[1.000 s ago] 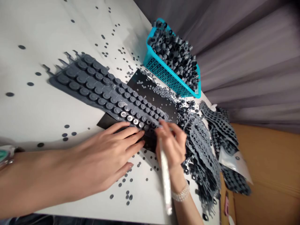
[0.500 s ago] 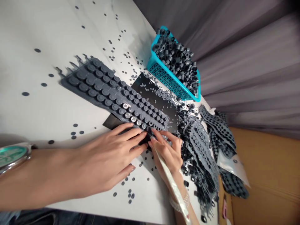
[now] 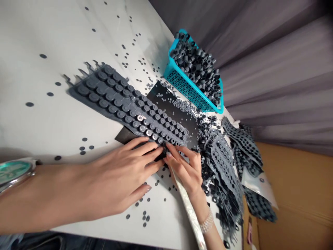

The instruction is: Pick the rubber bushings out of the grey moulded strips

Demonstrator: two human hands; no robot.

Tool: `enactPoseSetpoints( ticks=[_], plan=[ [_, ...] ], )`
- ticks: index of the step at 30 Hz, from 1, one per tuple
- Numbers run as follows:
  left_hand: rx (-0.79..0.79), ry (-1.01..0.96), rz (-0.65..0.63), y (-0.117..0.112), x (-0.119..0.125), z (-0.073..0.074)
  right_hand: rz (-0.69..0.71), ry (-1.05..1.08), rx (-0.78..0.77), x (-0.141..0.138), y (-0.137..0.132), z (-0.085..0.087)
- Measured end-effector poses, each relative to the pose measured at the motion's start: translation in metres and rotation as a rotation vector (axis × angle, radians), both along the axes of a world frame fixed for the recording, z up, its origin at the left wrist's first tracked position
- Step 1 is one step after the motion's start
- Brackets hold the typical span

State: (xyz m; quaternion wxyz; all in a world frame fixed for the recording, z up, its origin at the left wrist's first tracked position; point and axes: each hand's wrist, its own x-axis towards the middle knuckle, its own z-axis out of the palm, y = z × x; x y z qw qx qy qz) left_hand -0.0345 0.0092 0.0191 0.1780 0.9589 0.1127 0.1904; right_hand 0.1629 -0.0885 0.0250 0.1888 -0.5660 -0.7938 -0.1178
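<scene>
The left hand (image 3: 122,173) lies open, palm down, fingers spread, its fingertips bearing on the near right end of the grey rubber keypad sheet (image 3: 117,100). The right hand (image 3: 186,170) is curled at the sheet's edge; whether it grips the long white strip (image 3: 188,211) beneath it cannot be told. The sheet lies across a black plate (image 3: 166,97) on the white table (image 3: 52,132), near the blue basket (image 3: 182,83). Left fingertip pressure keeps the sheet flat during edge work.
</scene>
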Motion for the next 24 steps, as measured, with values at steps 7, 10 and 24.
enactPoseSetpoints(
  ticks=[7, 10, 24],
  plan=[
    [-0.019, -0.012, 0.023, -0.001, -0.001, -0.004, 0.027, -0.03, -0.011, 0.002, 0.001, -0.002],
    [-0.021, -0.019, 0.028, -0.002, -0.002, -0.004, 0.065, -0.098, -0.005, 0.001, 0.004, -0.001],
    [-0.061, 0.037, -0.044, 0.002, -0.002, -0.004, -0.458, 0.082, 0.197, 0.018, 0.008, 0.002]
  ],
)
